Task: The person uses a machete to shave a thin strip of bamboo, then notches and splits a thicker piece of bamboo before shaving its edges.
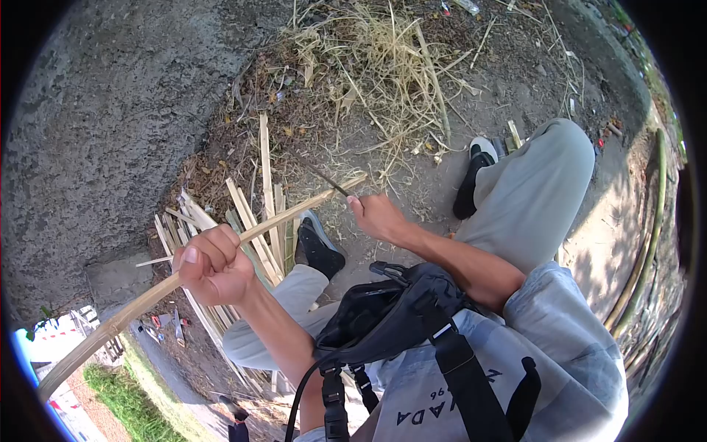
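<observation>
A long bamboo strip runs from the lower left up to the centre of the view. My left hand is wrapped round it near its middle. Close to the strip's far end, my right hand is closed on a knife, whose thin dark blade lies across the strip. Its handle is hidden inside my fingers. Under and behind my left hand lies a pile of split bamboo strips.
A heap of pale shavings lies on the ground ahead. A rough concrete wall stands at the left. Long poles lie at the far right. Tools rest at the lower left. My shoes flank the central ground.
</observation>
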### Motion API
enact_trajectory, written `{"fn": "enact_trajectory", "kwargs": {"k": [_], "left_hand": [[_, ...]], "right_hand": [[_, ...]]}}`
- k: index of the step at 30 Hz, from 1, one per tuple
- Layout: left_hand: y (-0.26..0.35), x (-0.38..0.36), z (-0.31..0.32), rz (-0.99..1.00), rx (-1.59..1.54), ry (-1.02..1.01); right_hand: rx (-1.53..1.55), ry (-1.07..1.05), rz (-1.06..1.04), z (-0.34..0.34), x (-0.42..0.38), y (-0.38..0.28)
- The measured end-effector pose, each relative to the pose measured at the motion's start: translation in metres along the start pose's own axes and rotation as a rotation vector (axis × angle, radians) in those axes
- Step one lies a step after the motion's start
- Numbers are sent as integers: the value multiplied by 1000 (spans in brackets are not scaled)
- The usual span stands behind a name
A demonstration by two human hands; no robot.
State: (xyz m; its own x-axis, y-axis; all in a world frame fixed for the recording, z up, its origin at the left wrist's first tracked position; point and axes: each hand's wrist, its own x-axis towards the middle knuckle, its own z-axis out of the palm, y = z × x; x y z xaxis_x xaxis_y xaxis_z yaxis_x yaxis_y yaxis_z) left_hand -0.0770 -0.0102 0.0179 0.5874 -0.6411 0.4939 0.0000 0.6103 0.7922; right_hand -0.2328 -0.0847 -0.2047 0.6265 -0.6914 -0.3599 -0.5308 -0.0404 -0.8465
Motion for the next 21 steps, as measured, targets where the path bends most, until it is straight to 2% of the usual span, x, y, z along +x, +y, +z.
{"fn": "enact_trajectory", "kwargs": {"k": [3, 4, 6, 9, 15, 18, 21], "left_hand": [[-1, 0, 3, 19, -10, 15], [0, -1, 4, 18, -29, 67], [1, -1, -6, 24, -32, 41], [-2, 9, -7, 66, -21, 14], [-2, 4, -6, 17, -45, 25], [1, 3, -16, 13, -29, 56], [6, 2, -18, 36, -1, 58]], "right_hand": [[98, 59, -35, -4, -27, -34], [78, 51, 11, 10, -30, -12], [41, 104, 55, 29, -5, 37], [-24, 40, 39, 20, 5, 22], [101, 42, -229, -10, -43, -54], [25, 128, -35, 27, -12, 10], [-54, 27, -15, 25, 12, 42]]}}
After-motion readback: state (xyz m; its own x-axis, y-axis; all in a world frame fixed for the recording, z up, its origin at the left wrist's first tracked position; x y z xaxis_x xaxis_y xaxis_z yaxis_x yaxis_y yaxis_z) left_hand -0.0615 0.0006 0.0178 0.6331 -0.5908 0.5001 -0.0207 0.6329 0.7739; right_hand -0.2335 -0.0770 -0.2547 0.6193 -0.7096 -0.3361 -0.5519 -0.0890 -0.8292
